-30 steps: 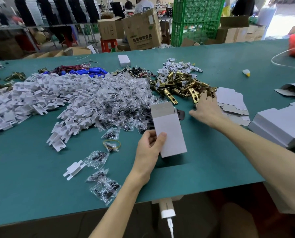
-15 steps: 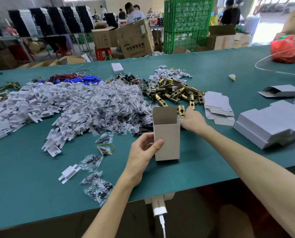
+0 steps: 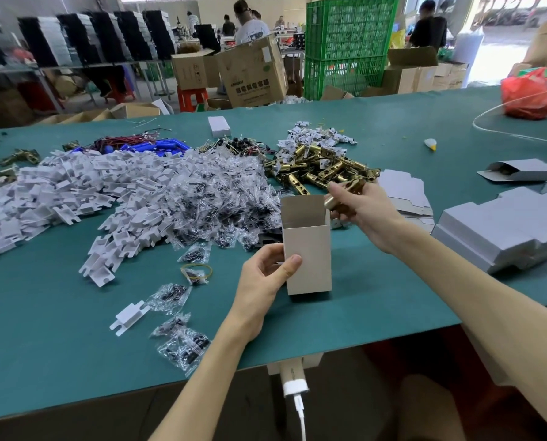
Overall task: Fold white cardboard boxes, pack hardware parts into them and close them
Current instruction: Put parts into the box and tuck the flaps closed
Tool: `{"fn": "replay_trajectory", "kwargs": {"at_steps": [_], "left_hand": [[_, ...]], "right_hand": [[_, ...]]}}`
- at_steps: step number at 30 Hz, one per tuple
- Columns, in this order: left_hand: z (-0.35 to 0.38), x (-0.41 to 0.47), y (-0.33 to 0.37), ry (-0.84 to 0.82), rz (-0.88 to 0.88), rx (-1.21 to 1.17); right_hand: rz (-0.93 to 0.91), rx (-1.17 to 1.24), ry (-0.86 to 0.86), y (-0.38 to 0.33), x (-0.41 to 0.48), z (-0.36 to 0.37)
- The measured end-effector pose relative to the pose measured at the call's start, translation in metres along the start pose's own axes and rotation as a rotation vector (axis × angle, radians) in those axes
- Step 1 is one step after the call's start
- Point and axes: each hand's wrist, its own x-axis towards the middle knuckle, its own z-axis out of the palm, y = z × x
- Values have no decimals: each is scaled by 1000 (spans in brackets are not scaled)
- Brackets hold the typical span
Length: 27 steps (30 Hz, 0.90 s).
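Just right of the box (image 3: 307,253) mouth, the right hand (image 3: 371,214) grips a brass latch (image 3: 340,193); the left hand (image 3: 262,279) clasps the box upright. Tip the latch end-first into the mouth, bracing the box.

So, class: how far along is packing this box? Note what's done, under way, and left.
Done: the box is folded and stands upright, top open, gripped by the left hand. In hand: the right hand holds a brass latch at the box's mouth, not yet inside. Left: dropping it in, probably adding other parts, and closing the flap.
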Motion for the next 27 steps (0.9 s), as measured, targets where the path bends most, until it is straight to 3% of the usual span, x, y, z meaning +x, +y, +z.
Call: {"fn": "replay_trajectory", "kwargs": {"at_steps": [6, 9, 12, 16, 27], "left_hand": [[1, 0, 1, 17, 3, -12], [1, 0, 0, 8, 2, -11], [1, 0, 0, 0, 3, -11], [0, -2, 1, -6, 8, -13], [-1, -2, 2, -19, 12, -8]], "right_hand": [[-254, 113, -7, -49, -19, 4], [-399, -66, -15, -71, -34, 12], [-493, -438, -59, -80, -48, 25], [-498, -840, -90, -71, -56, 44], [-510, -933, -115, -64, -51, 48]]}}
